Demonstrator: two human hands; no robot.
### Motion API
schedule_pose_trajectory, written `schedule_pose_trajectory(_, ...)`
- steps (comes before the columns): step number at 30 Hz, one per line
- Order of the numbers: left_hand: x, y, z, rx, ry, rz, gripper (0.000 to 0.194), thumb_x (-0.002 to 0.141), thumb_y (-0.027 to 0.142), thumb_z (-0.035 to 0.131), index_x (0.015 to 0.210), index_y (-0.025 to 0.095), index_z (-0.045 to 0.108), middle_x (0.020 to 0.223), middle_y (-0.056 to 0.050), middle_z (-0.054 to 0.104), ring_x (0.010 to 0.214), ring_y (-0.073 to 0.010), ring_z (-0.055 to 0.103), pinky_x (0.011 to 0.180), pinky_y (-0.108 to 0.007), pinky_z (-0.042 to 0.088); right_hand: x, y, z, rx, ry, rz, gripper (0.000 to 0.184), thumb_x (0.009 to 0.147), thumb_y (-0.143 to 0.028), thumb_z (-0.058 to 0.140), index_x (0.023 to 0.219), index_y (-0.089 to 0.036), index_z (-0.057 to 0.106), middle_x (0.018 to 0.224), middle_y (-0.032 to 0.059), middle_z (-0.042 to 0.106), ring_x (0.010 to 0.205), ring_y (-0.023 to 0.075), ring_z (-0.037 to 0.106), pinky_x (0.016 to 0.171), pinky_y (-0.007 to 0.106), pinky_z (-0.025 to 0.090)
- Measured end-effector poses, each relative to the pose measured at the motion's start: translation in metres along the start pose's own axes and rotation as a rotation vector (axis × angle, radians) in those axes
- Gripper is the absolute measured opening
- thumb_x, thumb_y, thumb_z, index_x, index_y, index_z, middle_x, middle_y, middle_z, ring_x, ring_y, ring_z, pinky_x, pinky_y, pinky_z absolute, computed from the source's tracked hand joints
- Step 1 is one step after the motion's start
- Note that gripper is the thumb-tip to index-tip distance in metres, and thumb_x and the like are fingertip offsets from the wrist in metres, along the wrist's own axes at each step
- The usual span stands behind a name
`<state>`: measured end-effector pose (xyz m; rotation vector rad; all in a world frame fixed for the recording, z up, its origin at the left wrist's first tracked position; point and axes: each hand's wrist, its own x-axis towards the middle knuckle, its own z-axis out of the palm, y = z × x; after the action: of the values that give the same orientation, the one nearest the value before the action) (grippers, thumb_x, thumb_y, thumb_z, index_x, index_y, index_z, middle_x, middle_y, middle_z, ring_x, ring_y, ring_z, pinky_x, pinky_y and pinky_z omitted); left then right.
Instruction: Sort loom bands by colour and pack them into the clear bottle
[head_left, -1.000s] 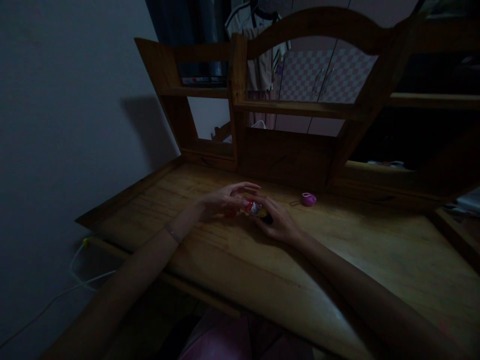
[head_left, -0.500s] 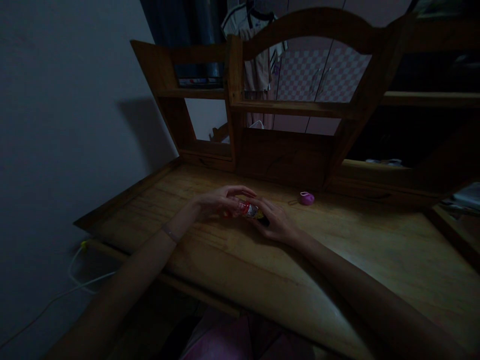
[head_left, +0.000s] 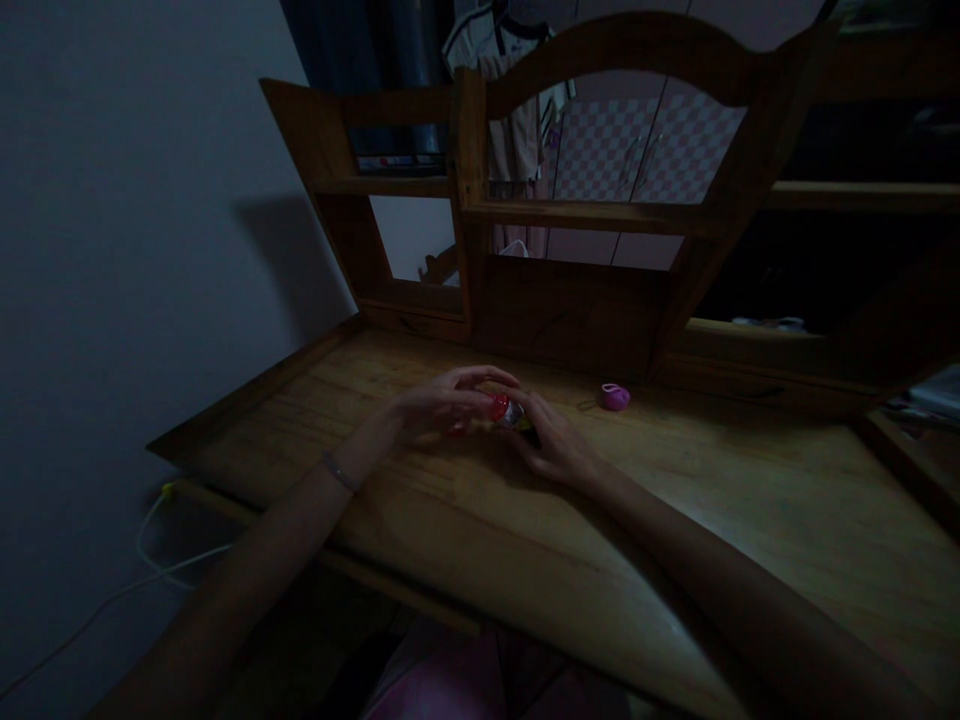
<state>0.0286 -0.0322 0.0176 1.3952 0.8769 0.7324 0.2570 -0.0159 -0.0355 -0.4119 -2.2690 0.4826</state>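
Observation:
My right hand (head_left: 551,437) is closed around a small bottle (head_left: 514,414) lying on its side, with a red end, a pale patterned label and a dark yellow part near the palm. The bottle's red end points left toward my left hand (head_left: 450,402). That hand curves over from the left, its forefinger stretched toward my right fingers and its other fingers bent at the red end. A bit of red (head_left: 456,431) shows beneath the left fingers, too blurred to name. Both hands are low over the wooden desk (head_left: 420,500).
A small purple pouch-like item (head_left: 616,398) with a loop sits right of my hands. Behind rises a wooden shelf unit (head_left: 585,217) with drawers. A wall (head_left: 150,250) stands at the left, and a white cable (head_left: 112,600) hangs by the desk's left corner.
The bottle has turned so its red end faces me more, and less of its length shows. My left hand has shifted slightly right; my right hand has hardly moved.

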Motion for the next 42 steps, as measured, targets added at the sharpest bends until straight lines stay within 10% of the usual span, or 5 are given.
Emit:
schedule_pose_trajectory(6,0.02,-0.013,-0.011,-0.256,0.245,0.138,0.04,0.088,0.047,0.054,0.108,0.015,0.068,0.095,-0.006,0.065,0.054,-0.0048,0.047,0.046,-0.017,0.036,0.007,-0.006,0.004,0.208,0.233,0.256,0.045,0.093,-0.039,0.054,0.134,-0.023,0.041,0.126,0.0108,0.058,0.109,0.0256,0.059,0.095,0.044,0.049)
schedule_pose_trajectory(12,0.035,-0.032,-0.017,-0.122,0.357,0.233,0.03,0.084,0.04,0.064,0.094,0.012,0.069,0.093,-0.008,0.067,0.079,-0.0164,0.063,0.075,-0.028,0.05,0.018,-0.023,0.018,0.658,0.261,0.406,0.035,0.096,-0.043,0.049,0.125,-0.025,0.041,0.13,0.0088,0.057,0.113,0.0205,0.06,0.098,0.038,0.05)
schedule_pose_trajectory(19,0.033,-0.036,-0.014,0.584,0.487,0.346,0.027,0.093,0.039,0.052,0.097,0.019,0.069,0.101,-0.007,0.067,0.1,-0.0214,0.059,0.095,-0.036,0.043,0.018,-0.011,0.01,0.585,0.366,0.423,0.033,0.095,-0.045,0.047,0.122,-0.027,0.043,0.122,0.0064,0.059,0.111,0.0221,0.058,0.097,0.041,0.049)
schedule_pose_trajectory(26,0.037,-0.053,-0.003,0.974,0.273,0.411,0.031,0.098,0.028,0.039,0.115,0.022,0.064,0.115,-0.008,0.057,0.11,-0.0198,0.053,0.099,-0.034,0.04,0.008,0.026,-0.003,0.194,0.732,0.493,0.03,0.094,-0.045,0.047,0.118,-0.027,0.047,0.105,0.0043,0.058,0.094,0.02,0.056,0.088,0.036,0.046)
schedule_pose_trajectory(42,0.019,-0.031,0.009,0.851,0.011,0.311,0.014,0.088,0.025,0.057,0.096,0.018,0.065,0.099,-0.007,0.061,0.097,-0.0205,0.054,0.091,-0.034,0.042,0.005,0.008,0.001,0.144,0.602,0.435,0.04,0.094,-0.044,0.052,0.128,-0.024,0.045,0.107,0.0065,0.061,0.091,0.0215,0.058,0.083,0.035,0.047)
